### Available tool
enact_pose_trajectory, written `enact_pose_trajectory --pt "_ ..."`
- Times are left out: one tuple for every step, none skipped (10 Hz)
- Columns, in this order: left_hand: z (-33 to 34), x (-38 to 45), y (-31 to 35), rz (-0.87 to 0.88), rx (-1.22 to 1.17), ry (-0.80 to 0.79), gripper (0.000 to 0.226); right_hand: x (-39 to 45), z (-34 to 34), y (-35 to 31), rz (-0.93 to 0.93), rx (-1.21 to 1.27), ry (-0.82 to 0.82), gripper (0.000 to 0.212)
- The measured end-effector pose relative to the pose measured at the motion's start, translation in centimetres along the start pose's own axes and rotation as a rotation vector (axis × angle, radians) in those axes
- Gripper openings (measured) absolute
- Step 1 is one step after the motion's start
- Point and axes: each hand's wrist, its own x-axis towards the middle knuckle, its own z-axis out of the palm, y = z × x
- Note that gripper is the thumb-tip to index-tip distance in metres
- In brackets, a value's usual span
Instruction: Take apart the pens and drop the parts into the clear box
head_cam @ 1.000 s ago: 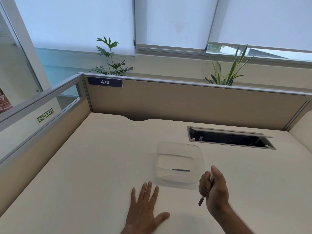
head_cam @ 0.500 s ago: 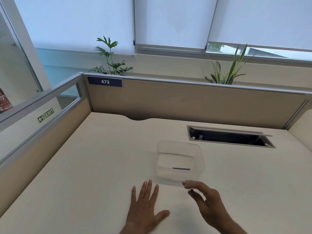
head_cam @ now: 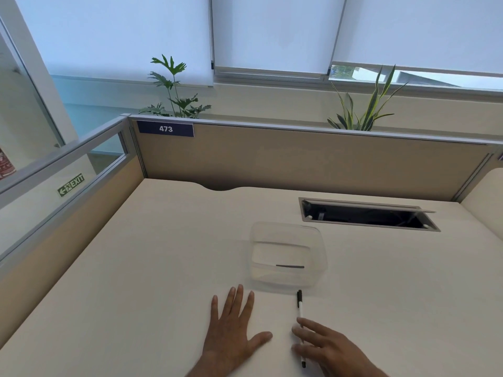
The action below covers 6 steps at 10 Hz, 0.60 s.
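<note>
pen lies on desk under right hand fingertips.

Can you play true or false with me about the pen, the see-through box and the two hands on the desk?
1. The pen lies on the desk, outside the clear box. True.
2. The clear box has nothing in it. False: a thin dark stick lies on its bottom.
3. The left hand lies flat on the desk, fingers spread. True.
4. The left hand is holding the pen. False: it is apart from the pen; the right hand is the one at the pen, fingers open over it.
5. The pen is already in pieces. False: it looks whole, white with a dark end near the box.
</note>
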Motion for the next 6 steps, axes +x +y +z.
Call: enact_pose_trajectory --pt "0.0 0.0 0.1 0.000 -0.008 0.003 0.092 -0.3 0.3 0.2 0.002 0.006 -0.037 0.033" --pt "-0.1 0.0 0.1 -0.003 -0.011 -0.010 0.092 -0.4 0.4 0.2 0.014 0.013 -0.053 0.036" --pt "0.0 -0.1 0.0 -0.005 -0.010 -0.027 0.092 -0.4 0.6 0.3 0.028 -0.004 -0.043 0.037" --pt "0.1 -0.1 0.0 0.003 -0.020 -0.030 0.092 -0.4 0.5 0.2 0.060 0.036 -0.080 0.040" --pt "0.1 -0.1 0.1 0.003 -0.053 -0.008 0.090 -0.2 -0.2 -0.2 0.079 0.035 -0.023 0.049" --pt "0.5 -0.2 0.0 0.005 -0.061 0.017 0.085 0.4 -1.3 -0.1 0.137 0.112 0.047 0.051"
